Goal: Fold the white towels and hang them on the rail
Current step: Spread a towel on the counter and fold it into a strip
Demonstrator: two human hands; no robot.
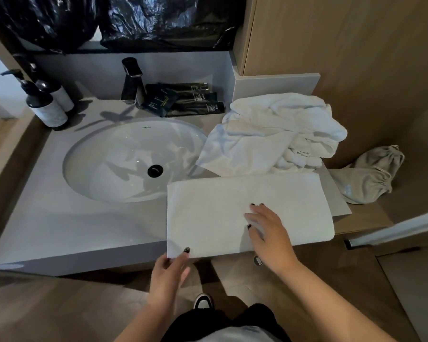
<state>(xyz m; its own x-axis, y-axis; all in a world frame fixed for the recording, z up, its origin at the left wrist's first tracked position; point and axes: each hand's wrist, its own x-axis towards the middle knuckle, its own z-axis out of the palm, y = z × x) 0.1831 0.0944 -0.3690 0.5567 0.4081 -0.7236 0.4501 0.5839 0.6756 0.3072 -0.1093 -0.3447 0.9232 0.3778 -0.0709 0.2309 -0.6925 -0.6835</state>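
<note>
landmark: we place everything off the sink (124, 159), sunk in the grey counter (47, 218)
counter edges: front edge runs below the sink; right end stops at a wood wall (344, 40); low backsplash behind
open room: we see bare counter left of and in front of the sink; floor free below the front edge
folded towel (232, 206): flat, squared, right-front of the sink; its left-front corner and front edge overhang the counter front, its right end overhangs the counter's right end
left hand (169, 270): below the front edge, right-front of the sink; thumb on top of the towel's left-front corner, fingers under it, so we call it pinching that corner
right hand (269, 233): lies on the towel's front half, fingers straight and spread, pressing flat, holding nothing
loose towels (277, 129): crumpled white heap right of the sink, behind the folded towel, one flap over the sink rim
other: black tap (131, 80) behind the sink, dark sachets (183, 99) right of it, two pump bottles (47, 104) at back left, grey drawstring bag (371, 176) far right
hard to tell: left fingers hidden under the towel; black plastic sheeting (109, 18) covers the wall above the sink; rail we cannot make out
</note>
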